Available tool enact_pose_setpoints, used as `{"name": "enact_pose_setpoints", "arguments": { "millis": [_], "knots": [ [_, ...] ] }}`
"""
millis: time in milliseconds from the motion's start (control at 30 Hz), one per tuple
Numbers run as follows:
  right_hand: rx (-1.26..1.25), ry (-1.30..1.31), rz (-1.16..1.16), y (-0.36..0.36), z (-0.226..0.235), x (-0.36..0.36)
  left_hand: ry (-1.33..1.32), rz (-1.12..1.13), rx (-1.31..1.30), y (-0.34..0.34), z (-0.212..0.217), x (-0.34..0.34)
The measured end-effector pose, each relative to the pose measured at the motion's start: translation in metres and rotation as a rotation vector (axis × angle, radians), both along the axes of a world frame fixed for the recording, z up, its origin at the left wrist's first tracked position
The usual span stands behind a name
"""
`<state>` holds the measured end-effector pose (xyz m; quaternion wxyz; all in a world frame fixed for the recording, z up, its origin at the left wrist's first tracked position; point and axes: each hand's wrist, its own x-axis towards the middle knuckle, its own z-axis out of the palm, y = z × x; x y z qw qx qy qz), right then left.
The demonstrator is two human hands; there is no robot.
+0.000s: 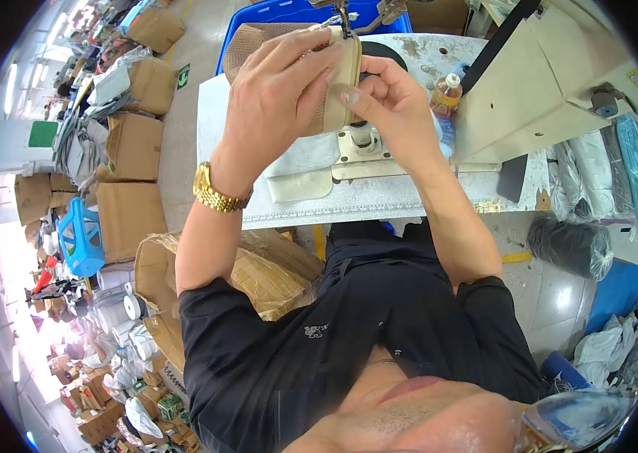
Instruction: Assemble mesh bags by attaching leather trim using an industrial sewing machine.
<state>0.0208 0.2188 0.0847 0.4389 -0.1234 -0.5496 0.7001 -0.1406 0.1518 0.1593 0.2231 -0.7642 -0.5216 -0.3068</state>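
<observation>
A tan mesh fabric piece (246, 44) with a beige edge band (346, 66) is bent into a curve under the needle and presser foot (345, 21) of a sewing machine (519, 102). My left hand (273, 94), below a gold watch, lies over its outer left side, fingers bent and pressed to the mesh. At the band's right edge, my right hand (400, 113) pinches the piece between thumb and curled fingers. Beneath it stands the machine's metal post (362, 134) on a base plate. The stitching point is partly hidden.
The white worktable (221, 151) has a ruler strip along its near edge. A bottle with a white cap (445, 94) stands right of my right hand. Behind the table is a blue bin (281, 13). Cardboard boxes (130, 147) line the left; wrapped rolls (590, 174) lie at right.
</observation>
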Motion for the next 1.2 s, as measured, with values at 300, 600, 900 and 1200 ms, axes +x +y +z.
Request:
{"name": "enact_pose_setpoints", "arguments": {
  "millis": [300,600,900,1200],
  "knots": [
    [-0.074,0.058,0.042,0.0,0.009,0.005,-0.012,0.079,-0.08,-0.004,0.009,0.012],
    [0.004,-0.006,0.117,-0.005,0.009,0.013,-0.03,0.056,-0.118,-0.003,0.013,0.011],
    [-0.031,-0.029,0.185,-0.013,0.008,0.025,0.037,0.125,-0.102,-0.003,0.021,0.014],
    [0.024,-0.048,0.126,-0.017,0.003,0.029,0.074,0.104,-0.127,-0.018,0.015,0.019]
  ]
}}
